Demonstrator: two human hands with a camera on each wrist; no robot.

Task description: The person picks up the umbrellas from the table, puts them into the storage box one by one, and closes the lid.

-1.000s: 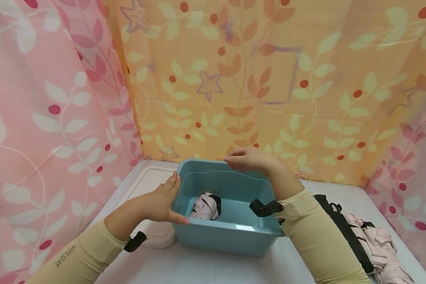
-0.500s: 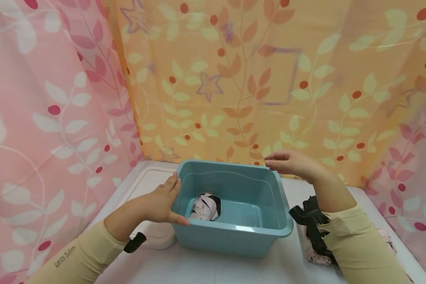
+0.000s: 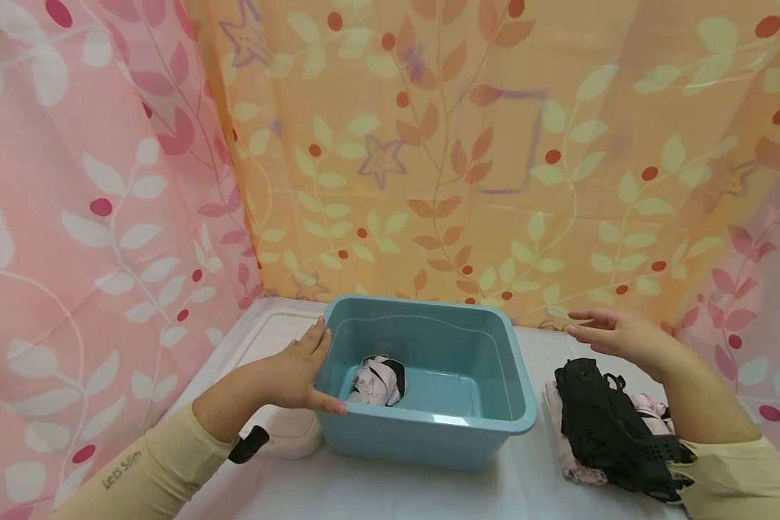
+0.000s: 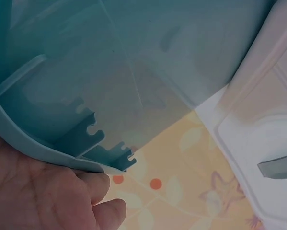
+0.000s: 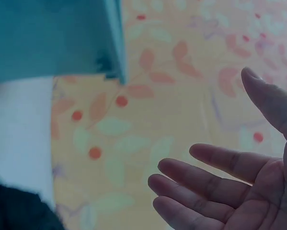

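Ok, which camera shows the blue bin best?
The head view: it shows the blue bin almost whole, inside and front, though the left hand covers part of its left side. The left wrist view gives only outer wall and rim close up; the right wrist view, just a piece at upper left.

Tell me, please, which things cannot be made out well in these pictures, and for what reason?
Head view: the lower end of the pink bundle, hidden by the front wall of the blue bin.
Head view: part of the clothes pile, hidden by the right sleeve and forearm.
Left wrist view: the grey strip, cut off by the right edge; its nature is unclear.
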